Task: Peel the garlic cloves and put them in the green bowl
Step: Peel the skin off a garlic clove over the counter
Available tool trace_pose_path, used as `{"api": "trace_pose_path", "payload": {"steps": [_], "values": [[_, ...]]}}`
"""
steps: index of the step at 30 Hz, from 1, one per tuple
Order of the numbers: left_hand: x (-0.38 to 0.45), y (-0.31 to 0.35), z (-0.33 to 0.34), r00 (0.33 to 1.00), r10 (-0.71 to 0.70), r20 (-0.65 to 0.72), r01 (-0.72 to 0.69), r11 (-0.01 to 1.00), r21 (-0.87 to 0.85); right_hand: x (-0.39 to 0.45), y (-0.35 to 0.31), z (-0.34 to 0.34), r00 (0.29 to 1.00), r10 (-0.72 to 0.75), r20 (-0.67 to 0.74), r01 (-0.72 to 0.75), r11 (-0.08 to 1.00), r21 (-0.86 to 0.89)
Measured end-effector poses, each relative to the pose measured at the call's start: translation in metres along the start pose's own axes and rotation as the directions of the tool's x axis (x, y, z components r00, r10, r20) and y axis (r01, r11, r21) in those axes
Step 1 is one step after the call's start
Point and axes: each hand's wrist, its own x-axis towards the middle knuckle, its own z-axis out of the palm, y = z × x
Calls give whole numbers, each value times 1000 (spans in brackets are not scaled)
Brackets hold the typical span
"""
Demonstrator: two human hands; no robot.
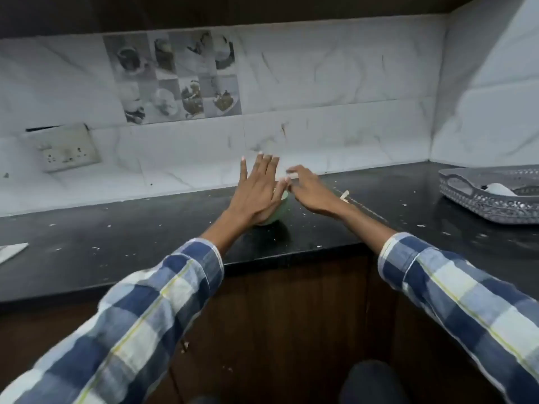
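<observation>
A small green bowl (279, 212) stands on the black counter (131, 252), mostly hidden behind my left hand (258, 189). That hand is held over the bowl with its fingers straight and spread, holding nothing. My right hand (309, 191) hovers just right of the bowl, palm down, fingers bent toward the left hand's fingertips. Whether it pinches anything is blurred. The bowl's contents are hidden. A pale strip of garlic skin (345, 196) lies on the counter just behind my right wrist.
A grey perforated plastic basket (478, 204) sits at the counter's right end with a white object (499, 189) inside. White skin flecks scatter over the counter. A white flat edge (11, 250) shows at far left. A socket plate (65, 148) hangs on the tiled wall.
</observation>
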Motion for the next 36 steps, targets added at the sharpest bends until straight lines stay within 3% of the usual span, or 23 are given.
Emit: {"api": "trace_pose_path", "payload": {"steps": [4, 13, 19, 23, 27, 30, 32, 34, 36], "values": [[-28, -8, 12, 992, -82, 93, 80, 997, 23, -13, 8, 22, 956, 81, 282, -119, 986, 118], [-68, -74, 4, 970, -210, 120, 205, 977, 53, 2, -44, 88, 927, -18, 374, -113, 939, 326], [-84, -100, -5, 954, -277, 113, 268, 960, 84, 14, -61, 115, 919, -79, 386, -35, 959, 280], [-80, -94, -4, 978, -205, -27, 207, 968, 140, 11, -44, 89, 976, -84, 203, 53, 987, 153], [-47, -52, 12, 992, 6, -125, -13, 998, -54, 1, 3, 38, 990, -131, -45, 119, 971, -205], [-19, -15, 31, 995, 80, -61, -92, 971, -222, -12, 39, -4, 960, -62, -271, -59, 907, -417], [-4, 0, 45, 992, 123, 38, -109, 957, -268, -19, 63, -26, 925, 35, -377, -213, 872, -441], [9, 6, 59, 982, 137, 126, -95, 951, -293, -22, 84, -42, 915, 188, -356, -327, 864, -382], [20, 6, 69, 975, 121, 188, -57, 947, -317, -20, 100, -52, 931, 301, -207, -352, 891, -288]]}}
